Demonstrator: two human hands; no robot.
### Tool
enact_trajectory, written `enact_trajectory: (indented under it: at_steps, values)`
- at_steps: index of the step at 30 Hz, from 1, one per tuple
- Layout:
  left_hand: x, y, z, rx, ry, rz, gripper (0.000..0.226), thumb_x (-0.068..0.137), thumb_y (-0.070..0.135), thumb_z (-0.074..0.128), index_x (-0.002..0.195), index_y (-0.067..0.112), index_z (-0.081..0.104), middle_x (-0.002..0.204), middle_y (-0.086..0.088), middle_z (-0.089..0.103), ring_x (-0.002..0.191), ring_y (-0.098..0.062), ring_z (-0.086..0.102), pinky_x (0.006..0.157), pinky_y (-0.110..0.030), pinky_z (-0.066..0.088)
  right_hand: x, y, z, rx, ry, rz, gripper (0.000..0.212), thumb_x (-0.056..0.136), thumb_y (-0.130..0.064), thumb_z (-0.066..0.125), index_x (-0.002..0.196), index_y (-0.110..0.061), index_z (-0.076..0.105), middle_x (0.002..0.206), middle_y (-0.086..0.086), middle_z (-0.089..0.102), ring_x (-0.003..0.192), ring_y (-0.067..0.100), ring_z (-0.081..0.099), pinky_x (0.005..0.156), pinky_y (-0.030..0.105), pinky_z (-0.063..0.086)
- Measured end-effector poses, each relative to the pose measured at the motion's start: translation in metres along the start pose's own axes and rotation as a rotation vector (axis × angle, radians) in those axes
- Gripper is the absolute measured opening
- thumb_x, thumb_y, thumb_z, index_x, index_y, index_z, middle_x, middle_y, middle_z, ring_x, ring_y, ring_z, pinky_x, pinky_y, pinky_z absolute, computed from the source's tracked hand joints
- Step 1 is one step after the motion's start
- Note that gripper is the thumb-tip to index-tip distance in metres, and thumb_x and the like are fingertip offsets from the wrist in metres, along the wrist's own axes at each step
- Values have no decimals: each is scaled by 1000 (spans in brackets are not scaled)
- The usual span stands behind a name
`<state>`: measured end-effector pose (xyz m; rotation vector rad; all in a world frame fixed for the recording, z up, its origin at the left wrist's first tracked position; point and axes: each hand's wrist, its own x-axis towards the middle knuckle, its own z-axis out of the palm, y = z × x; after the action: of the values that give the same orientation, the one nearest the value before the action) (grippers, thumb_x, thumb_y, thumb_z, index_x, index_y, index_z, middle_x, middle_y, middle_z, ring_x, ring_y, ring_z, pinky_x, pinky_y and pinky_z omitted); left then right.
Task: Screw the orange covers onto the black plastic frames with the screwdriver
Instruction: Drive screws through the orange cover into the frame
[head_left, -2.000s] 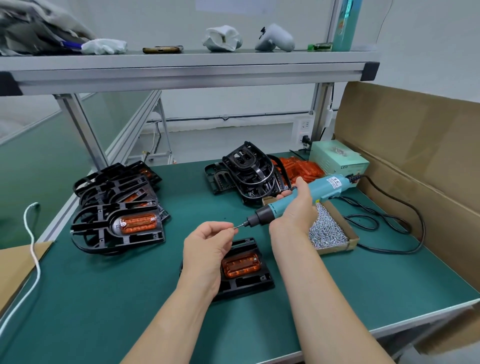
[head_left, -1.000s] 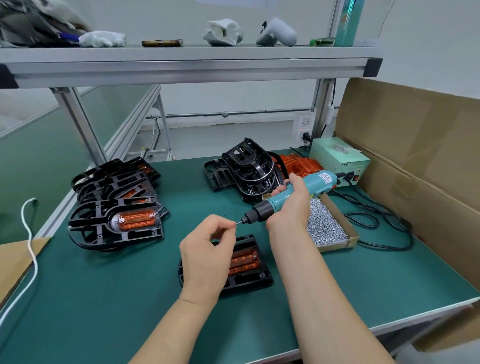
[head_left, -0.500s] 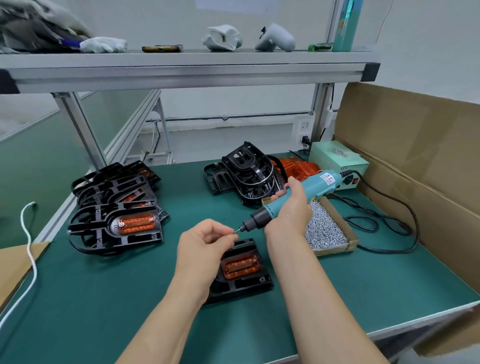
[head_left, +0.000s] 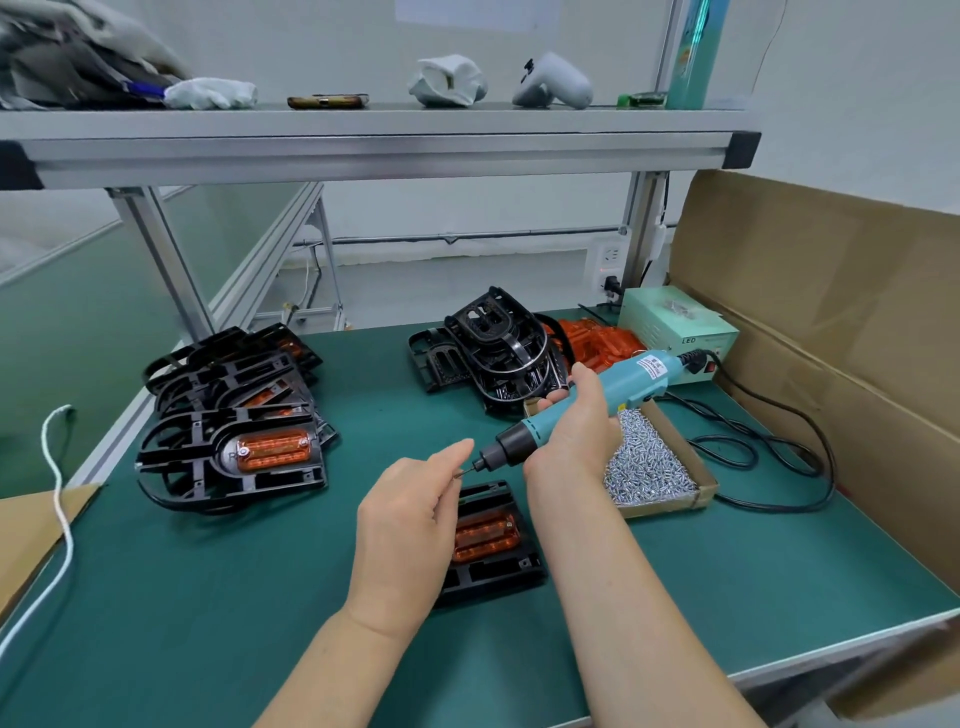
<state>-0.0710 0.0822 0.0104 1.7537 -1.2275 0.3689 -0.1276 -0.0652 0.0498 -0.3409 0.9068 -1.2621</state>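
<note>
My right hand (head_left: 574, 436) grips a teal electric screwdriver (head_left: 618, 387) held slanted, its black tip pointing down-left. My left hand (head_left: 410, 519) pinches a small screw (head_left: 460, 472) against the bit, just above a black plastic frame (head_left: 498, 577) lying on the green mat. An orange cover (head_left: 485, 535) sits in that frame, partly hidden behind my left hand.
A stack of frames with orange covers (head_left: 234, 447) lies at the left. Bare black frames (head_left: 493, 353) and loose orange covers (head_left: 597, 340) are piled at the back. A cardboard tray of screws (head_left: 649, 467) sits by my right wrist, with the green power box (head_left: 675, 322), its cable (head_left: 769, 457) and a cardboard wall (head_left: 831, 312).
The screwdriver has tipped a little, its rear end rising and swinging back. My left hand stays at the bit, fingers still pinched at the tip.
</note>
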Motion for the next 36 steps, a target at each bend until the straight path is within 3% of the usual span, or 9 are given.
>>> enact_trajectory:
  at_steps: [3, 8, 18, 28, 36]
  values:
    - [0, -2, 1, 94, 4, 66, 39, 78, -9, 76, 111, 13, 74, 75, -1, 66, 69, -24, 61, 66, -41, 55, 0, 1, 0, -10, -5, -3, 25, 85, -22, 76, 103, -14, 62, 51, -8, 60, 53, 11, 61, 61, 30, 52]
    - [-2, -5, 4, 141, -23, 53, 41, 77, -9, 76, 112, 13, 74, 76, -2, 66, 68, -26, 59, 71, -36, 49, 0, 3, -2, -26, -5, -12, 23, 84, -23, 76, 101, -15, 62, 51, -8, 60, 55, 12, 61, 63, 33, 53]
    - [0, 0, 2, 114, -107, 16, 48, 73, -9, 78, 115, 13, 71, 80, -3, 67, 70, -28, 60, 69, -41, 55, -1, 4, 0, -38, -15, -16, 24, 85, -21, 76, 101, -15, 60, 51, -7, 60, 48, 9, 60, 57, 28, 51]
    - [2, 4, 5, 96, -88, 51, 45, 72, -11, 79, 111, 12, 72, 77, 0, 65, 68, -24, 56, 65, -43, 55, 2, 1, -1, -30, -23, -5, 25, 84, -20, 76, 103, -16, 60, 49, -8, 60, 46, 7, 59, 56, 27, 51]
    - [5, 7, 4, 93, -96, 56, 46, 72, -11, 79, 112, 10, 71, 83, 0, 69, 72, -23, 60, 69, -41, 56, 3, -1, -1, -37, -31, -5, 25, 84, -21, 77, 103, -16, 61, 51, -7, 61, 48, 9, 60, 57, 28, 51]
